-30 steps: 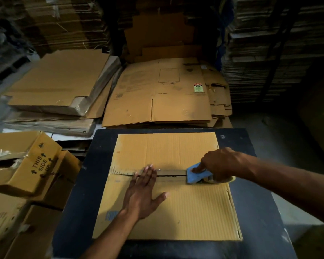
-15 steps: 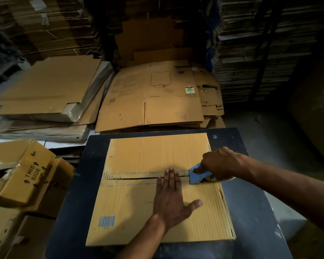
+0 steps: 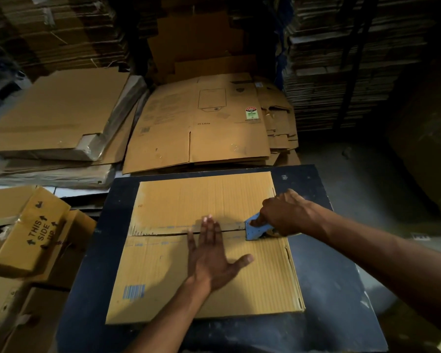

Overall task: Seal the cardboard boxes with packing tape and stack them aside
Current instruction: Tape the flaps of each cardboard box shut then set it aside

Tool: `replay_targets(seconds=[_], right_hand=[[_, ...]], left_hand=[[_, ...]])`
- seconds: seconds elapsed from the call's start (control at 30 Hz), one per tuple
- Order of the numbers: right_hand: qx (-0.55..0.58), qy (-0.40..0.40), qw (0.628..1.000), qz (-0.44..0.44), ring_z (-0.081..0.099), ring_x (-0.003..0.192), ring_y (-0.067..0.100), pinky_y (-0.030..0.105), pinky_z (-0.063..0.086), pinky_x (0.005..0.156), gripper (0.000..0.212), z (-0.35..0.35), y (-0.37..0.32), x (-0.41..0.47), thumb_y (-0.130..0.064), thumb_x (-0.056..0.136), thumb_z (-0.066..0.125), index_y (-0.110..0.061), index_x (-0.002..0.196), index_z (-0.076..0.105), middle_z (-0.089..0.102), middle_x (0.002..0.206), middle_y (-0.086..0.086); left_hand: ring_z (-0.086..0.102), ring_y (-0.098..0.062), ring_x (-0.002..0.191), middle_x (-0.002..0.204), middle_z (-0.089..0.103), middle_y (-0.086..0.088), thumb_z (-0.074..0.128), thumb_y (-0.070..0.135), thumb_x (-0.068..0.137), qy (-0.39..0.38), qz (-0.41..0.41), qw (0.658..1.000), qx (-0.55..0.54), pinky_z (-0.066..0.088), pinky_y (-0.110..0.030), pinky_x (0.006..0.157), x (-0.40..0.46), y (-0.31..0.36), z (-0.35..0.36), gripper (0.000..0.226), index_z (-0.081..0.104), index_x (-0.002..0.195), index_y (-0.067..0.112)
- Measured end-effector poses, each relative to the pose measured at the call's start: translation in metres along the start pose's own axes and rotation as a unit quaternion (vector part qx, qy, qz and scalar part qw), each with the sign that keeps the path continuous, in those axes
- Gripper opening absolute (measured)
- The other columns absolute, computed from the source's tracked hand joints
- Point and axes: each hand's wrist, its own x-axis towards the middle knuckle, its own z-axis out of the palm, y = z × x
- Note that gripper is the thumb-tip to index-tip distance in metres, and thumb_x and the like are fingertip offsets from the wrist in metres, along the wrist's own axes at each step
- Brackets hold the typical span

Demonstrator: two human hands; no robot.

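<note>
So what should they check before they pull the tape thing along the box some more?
1. Left hand lies flat, fingers straight, pressing the flattened cardboard box at the seam: ok.
2. Right hand grips the blue tape dispenser: ok.
3. Dispenser sits on the seam near the box's right end: ok.
4. Flap edges meet evenly along the seam: not ok, a dark gap shows left of the dispenser.
5. Tape is stuck down behind the dispenser: cannot tell, too dark.
6. Box lies wholly on the dark table: ok.
</note>
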Motion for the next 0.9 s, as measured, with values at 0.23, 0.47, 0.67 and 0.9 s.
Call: replay_targets(seconds=[0.23, 0.47, 0.67, 0.9], right_hand=[[-0.014, 0.007, 1.000, 0.000, 0.065, 0.107, 0.027, 0.040, 0.054, 0.083, 0.056, -0.005, -0.002, -0.002, -0.032, 0.101, 0.059, -0.047, 0.151, 0.042, 0.063, 0.124, 0.003], [-0.030, 0.004, 1.000, -0.003, 0.065, 0.109, 0.028, 0.039, 0.049, 0.083, 0.053, -0.010, -0.006, -0.003, -0.034, 0.102, 0.057, -0.043, 0.152, 0.042, 0.063, 0.124, 0.006], [0.006, -0.010, 1.000, -0.012, 0.063, 0.110, 0.025, 0.042, 0.055, 0.087, 0.060, -0.010, -0.003, -0.002, -0.033, 0.099, 0.062, -0.042, 0.154, 0.038, 0.062, 0.126, 0.002], [0.027, -0.047, 0.998, -0.011, 0.059, 0.116, 0.024, 0.040, 0.055, 0.092, 0.071, 0.030, 0.023, -0.032, -0.034, 0.096, 0.067, -0.045, 0.156, 0.031, 0.058, 0.131, 0.002]], left_hand=[[-0.027, -0.021, 0.156, 0.167, -0.031, -0.003, 0.019, 0.101, 0.077, 0.031, 0.046, 0.998, -0.024, -0.016, -0.059, 0.123, -0.003, 0.041, 0.014, 0.126, -0.015, 0.163, 0.015], [-0.020, -0.021, 0.158, 0.170, -0.021, -0.003, 0.022, 0.114, 0.055, 0.052, -0.003, 0.996, -0.070, -0.015, -0.059, 0.123, -0.011, 0.065, 0.019, 0.150, -0.008, 0.165, 0.017], [-0.023, -0.013, 0.156, 0.170, -0.025, 0.005, 0.022, 0.111, 0.060, 0.061, 0.013, 0.997, -0.036, -0.008, -0.054, 0.127, -0.019, 0.033, 0.020, 0.141, -0.013, 0.164, 0.024], [-0.030, -0.013, 0.153, 0.168, -0.030, 0.005, 0.015, 0.112, 0.059, 0.050, 0.021, 0.999, -0.008, -0.013, -0.053, 0.125, -0.024, -0.002, 0.019, 0.139, -0.020, 0.162, 0.026]])
